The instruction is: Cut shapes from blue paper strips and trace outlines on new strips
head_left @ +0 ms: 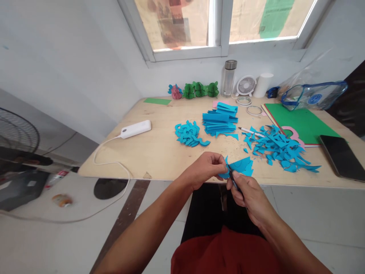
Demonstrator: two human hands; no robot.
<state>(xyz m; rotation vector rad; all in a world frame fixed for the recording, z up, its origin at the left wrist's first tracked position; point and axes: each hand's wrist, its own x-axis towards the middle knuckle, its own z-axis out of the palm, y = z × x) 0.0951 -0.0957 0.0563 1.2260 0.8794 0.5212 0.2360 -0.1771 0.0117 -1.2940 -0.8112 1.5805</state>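
Near the table's front edge, my left hand (207,167) pinches a piece of blue paper (242,166), its fingers closed. My right hand (247,194) is wrapped round a dark pair of scissors (234,182), whose blades meet the paper. Much of the scissors is hidden by my fingers. Ahead of my left hand lies a heap of curved blue paper cutouts (188,134). Behind the paper I hold sits a stack of folded blue paper strips (219,121). Blue paper scraps (278,146) are piled to the right of my right hand.
A white power strip (136,129) with a trailing cord lies at left. Green paper ornaments (199,90), a glass bottle (229,78) and a small white fan (246,85) line the wall. Green sheets (305,123) and a phone (343,156) occupy the right side.
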